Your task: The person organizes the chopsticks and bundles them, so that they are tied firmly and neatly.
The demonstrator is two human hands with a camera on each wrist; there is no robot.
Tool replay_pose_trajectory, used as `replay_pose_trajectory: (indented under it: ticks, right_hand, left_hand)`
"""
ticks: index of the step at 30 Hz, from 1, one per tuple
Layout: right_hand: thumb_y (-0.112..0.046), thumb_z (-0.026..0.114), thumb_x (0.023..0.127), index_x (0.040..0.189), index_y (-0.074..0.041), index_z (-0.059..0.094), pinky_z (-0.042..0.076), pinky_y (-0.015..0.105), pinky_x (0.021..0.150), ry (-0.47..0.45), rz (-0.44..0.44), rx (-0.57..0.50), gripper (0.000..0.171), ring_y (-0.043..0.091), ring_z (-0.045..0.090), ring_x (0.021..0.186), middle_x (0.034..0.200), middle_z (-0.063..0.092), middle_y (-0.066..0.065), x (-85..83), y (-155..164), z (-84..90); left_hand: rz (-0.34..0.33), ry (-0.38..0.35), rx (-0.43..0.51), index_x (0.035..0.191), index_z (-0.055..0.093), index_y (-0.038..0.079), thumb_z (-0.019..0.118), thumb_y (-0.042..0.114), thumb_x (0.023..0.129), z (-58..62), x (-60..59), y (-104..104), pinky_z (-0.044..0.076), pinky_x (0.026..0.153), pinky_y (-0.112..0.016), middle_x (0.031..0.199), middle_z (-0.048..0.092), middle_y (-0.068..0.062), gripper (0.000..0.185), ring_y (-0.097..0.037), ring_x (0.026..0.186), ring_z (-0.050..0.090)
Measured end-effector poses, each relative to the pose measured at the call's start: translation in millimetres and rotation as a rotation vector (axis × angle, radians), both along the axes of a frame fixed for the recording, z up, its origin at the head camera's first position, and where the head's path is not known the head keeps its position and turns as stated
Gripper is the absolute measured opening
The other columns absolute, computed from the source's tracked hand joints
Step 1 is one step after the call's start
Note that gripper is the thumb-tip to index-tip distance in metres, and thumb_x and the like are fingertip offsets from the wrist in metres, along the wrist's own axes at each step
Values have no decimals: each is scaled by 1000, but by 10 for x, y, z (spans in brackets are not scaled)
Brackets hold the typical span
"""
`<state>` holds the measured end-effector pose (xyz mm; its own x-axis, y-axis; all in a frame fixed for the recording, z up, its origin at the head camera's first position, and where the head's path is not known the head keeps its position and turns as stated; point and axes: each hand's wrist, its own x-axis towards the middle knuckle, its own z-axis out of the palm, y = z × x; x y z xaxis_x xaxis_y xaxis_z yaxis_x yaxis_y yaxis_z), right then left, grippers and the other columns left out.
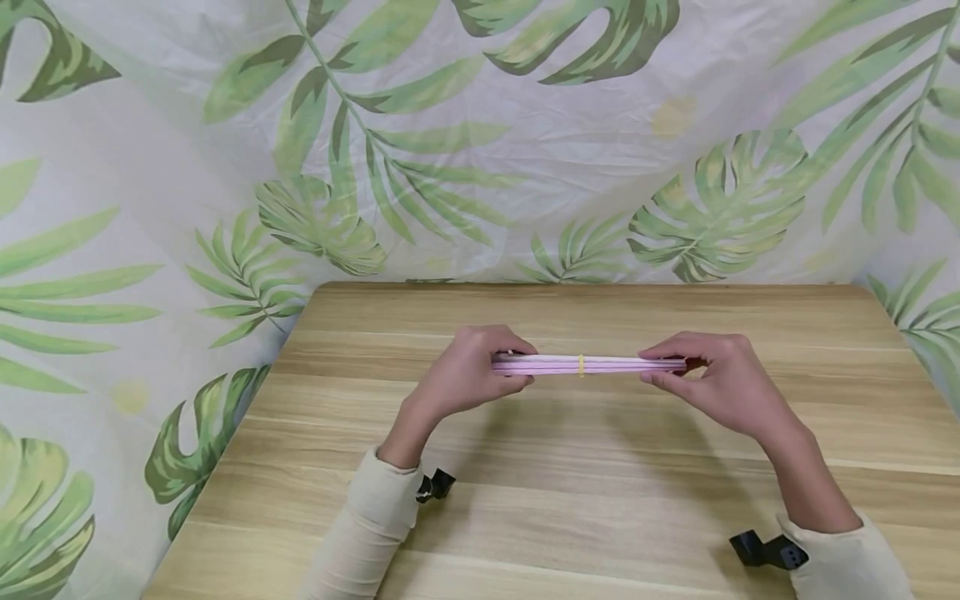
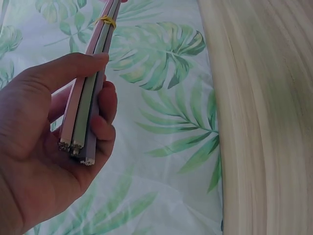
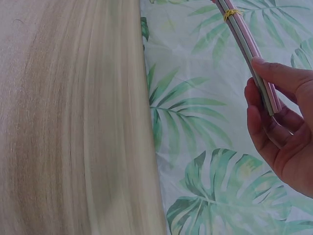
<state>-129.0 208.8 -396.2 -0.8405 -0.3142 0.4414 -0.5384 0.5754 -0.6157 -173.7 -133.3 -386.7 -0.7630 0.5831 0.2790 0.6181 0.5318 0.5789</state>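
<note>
A slim bundle of pastel pink, green and lilac sticks (image 1: 588,364), bound near its middle by a thin yellow rubber band (image 1: 581,365), is held level above the pale wooden tabletop (image 1: 570,508), clear of the surface. Its long axis runs straight from one grip to the other, side to side across the person's front. The left hand (image 1: 468,371) pinches one end, thumb lying along the top and fingers curled underneath; the left wrist view shows the cut ends of the sticks (image 2: 77,147) poking out just past the fingers, toward the palm. The right hand (image 1: 712,379) pinches the opposite end the same way, thumb over and fingertips under. The band sits between the two grips, somewhat nearer the left one. Neither hand is closer to the bundle than the other: both clamp it, well apart, with the free span stretched between them.
</note>
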Motion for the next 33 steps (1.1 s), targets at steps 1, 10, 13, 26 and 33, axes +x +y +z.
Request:
replay_pose_trajectory:
  ticks: [1, 10, 13, 26, 33]
  right_hand:
    - [-5, 90, 84, 102, -17, 86, 56, 16, 68, -10, -2, -6, 23, -1, 66, 73, 89, 80, -6, -2, 2, -4]
    - [-10, 86, 91, 107, -19, 85, 58, 22, 69, -142, 25, -13, 18, 1, 68, 77, 94, 81, -5, -57, 21, -122]
    - [-13, 85, 92, 108, -19, 85, 59, 25, 69, -163, 29, 13, 17, 1, 67, 78, 95, 81, -5, -86, 21, -156]
    - [-10, 85, 92, 106, -17, 85, 59, 24, 69, -197, 34, 76, 16, 0, 67, 79, 92, 79, -6, -239, 50, -313]
    - [-10, 86, 91, 104, -15, 86, 59, 23, 68, -236, 61, 43, 15, 1, 67, 76, 89, 79, -4, -314, 28, -460]
  left_hand:
    - [-9, -3, -2, 105, 84, 12, 88, 9, 85, -2, -11, -13, 55, 71, -23, 94, 78, 2, 20, -6, 77, 65]
    - [29, 5, 26, 106, 84, 11, 91, 11, 85, -70, -57, -105, 58, 73, -24, 98, 80, -1, 23, -8, 82, 70]
    - [38, -10, 36, 107, 84, 10, 91, 11, 85, -113, -68, -129, 59, 74, -24, 99, 81, -2, 23, -8, 83, 70]
    - [-3, 31, -2, 108, 84, 9, 89, 5, 85, -368, -190, -145, 57, 78, -27, 105, 77, -4, 24, -15, 91, 70]
    - [14, 20, -31, 107, 83, 9, 89, 5, 84, -499, -242, -150, 58, 81, -27, 102, 78, -4, 24, -15, 91, 70]
